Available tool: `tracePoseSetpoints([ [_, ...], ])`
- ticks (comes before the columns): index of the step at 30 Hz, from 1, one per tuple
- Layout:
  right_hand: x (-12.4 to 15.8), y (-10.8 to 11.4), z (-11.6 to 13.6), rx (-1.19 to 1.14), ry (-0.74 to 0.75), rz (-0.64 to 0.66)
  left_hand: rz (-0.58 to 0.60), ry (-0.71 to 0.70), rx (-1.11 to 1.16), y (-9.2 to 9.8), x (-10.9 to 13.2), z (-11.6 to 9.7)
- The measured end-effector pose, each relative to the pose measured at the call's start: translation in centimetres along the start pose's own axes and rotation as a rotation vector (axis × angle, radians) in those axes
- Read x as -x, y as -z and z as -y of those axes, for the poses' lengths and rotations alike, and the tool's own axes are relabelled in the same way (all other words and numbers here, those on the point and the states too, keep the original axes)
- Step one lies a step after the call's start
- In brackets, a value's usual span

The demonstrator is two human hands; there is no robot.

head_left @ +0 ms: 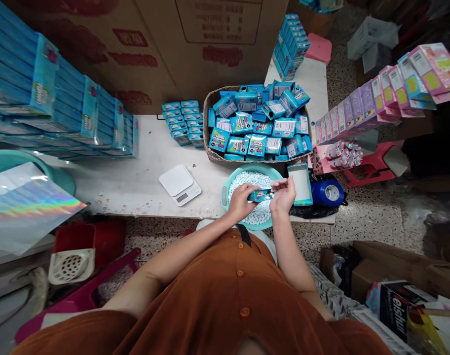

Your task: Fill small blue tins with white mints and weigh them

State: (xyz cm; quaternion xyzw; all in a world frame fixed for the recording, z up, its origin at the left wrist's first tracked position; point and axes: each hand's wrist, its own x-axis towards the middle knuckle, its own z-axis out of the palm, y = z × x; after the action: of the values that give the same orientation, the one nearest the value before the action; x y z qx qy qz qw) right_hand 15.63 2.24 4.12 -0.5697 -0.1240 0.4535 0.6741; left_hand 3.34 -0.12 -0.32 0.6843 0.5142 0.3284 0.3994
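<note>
My left hand (241, 200) grips a small blue candy box (259, 195) over a teal bowl (227, 186) filled with small white candies. My right hand (283, 194) pinches the box's right end, fingers closed on its flap. Both hands hover just above the candies. Behind the bowl stands a cardboard tray (208, 106) heaped with several identical blue boxes. An open, empty blue display carton (300, 183) lies right of the bowl.
A white digital scale (179, 184) sits left of the bowl. Stacks of blue cartons (62, 106) line the left; smaller stacks (184, 122) stand by the tray. Pink and purple boxes (388, 93) sit right. A blue tape roll (326, 192) lies beside the carton.
</note>
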Motion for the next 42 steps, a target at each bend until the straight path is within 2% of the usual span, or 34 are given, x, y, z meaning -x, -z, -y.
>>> tracePoseSetpoints([
  [4,-0.3,-0.3,0.0,0.051,0.007,0.075,-0.008,0.102,0.057,-0.1,-0.1,0.2],
  [8,-0.3,-0.3,0.7,0.017,-0.073,0.106,0.003,0.016,0.057,0.3,-0.1,-0.1],
  [12,-0.2,-0.1,1.0,0.044,-0.05,0.141,-0.016,-0.012,0.084,0.4,-0.2,-0.2],
  [18,0.3,0.0,0.6,0.05,-0.042,0.207,-0.031,0.057,0.171,-0.6,-0.1,0.6],
  [23,0.5,0.3,0.2,0.038,-0.036,0.2,-0.04,0.136,0.262,-1.9,0.0,1.3],
  [27,-1.0,2.0,-1.6,0.033,-0.085,0.215,-0.042,0.186,0.292,-2.0,0.3,2.4],
  [30,-2.9,4.3,-4.1,0.104,-0.108,0.106,-0.055,0.199,0.271,-1.0,1.3,3.4],
  [32,-4.3,5.7,-5.9,0.256,-0.083,0.1,-0.089,0.235,0.239,0.1,2.2,4.0],
  [34,-5.5,6.3,-7.7,0.441,-0.025,0.208,-0.149,0.287,0.188,1.2,3.2,4.5],
  [36,-6.7,6.0,-9.4,0.612,0.075,0.38,-0.205,0.337,0.149,2.1,4.2,4.8],
  [40,-8.6,3.6,-12.7,0.907,0.3,0.698,-0.271,0.423,0.132,3.1,5.6,4.7],
  [42,-9.3,2.6,-14.3,1.072,0.394,0.795,-0.289,0.456,0.138,3.2,6.1,4.4],
])
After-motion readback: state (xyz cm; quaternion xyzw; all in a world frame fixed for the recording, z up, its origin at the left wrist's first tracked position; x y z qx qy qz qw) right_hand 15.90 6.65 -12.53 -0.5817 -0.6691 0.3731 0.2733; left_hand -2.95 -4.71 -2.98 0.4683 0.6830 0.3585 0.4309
